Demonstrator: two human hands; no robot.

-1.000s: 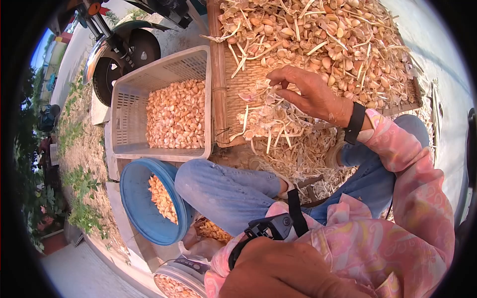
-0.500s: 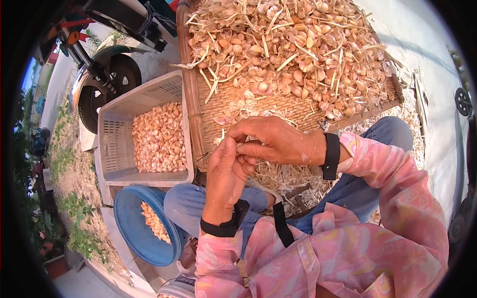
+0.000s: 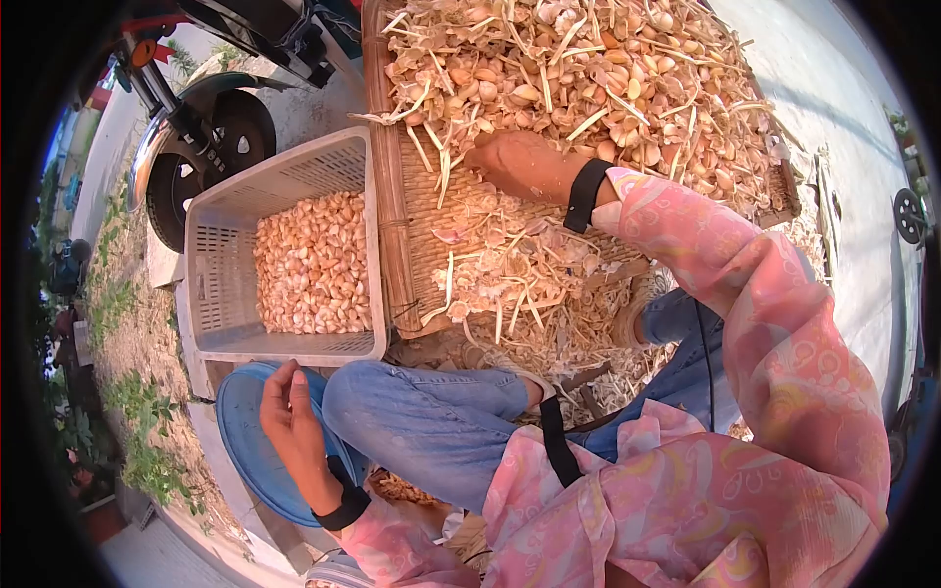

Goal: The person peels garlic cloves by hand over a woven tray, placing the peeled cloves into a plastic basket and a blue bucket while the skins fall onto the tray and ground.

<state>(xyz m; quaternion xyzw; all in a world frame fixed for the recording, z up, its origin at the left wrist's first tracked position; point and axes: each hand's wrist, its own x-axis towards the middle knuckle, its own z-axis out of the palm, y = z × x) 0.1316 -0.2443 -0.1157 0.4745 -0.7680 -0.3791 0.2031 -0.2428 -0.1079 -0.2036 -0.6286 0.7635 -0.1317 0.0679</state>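
Observation:
My left hand is above the blue bucket, palm side partly turned away. Its fingers are loosely extended and the thumb stands a little apart; nothing shows between them. The hand covers most of the bucket's inside. My right hand reaches to the near left edge of the heap of garlic cloves on the woven bamboo tray. The back of that hand faces me and its fingertips are hidden, so their hold is out of sight. Loose skins and dry stalks litter the tray's near part.
A grey plastic crate with garlic cloves stands left of the tray. My bent legs in jeans lie between bucket and tray. Husks cover the ground below the tray. A wheeled vehicle's front wheel stands behind the crate.
My hands, together in front of the tray before, are now apart. The left has moved left and down over the bucket; the right has gone up to the garlic heap.

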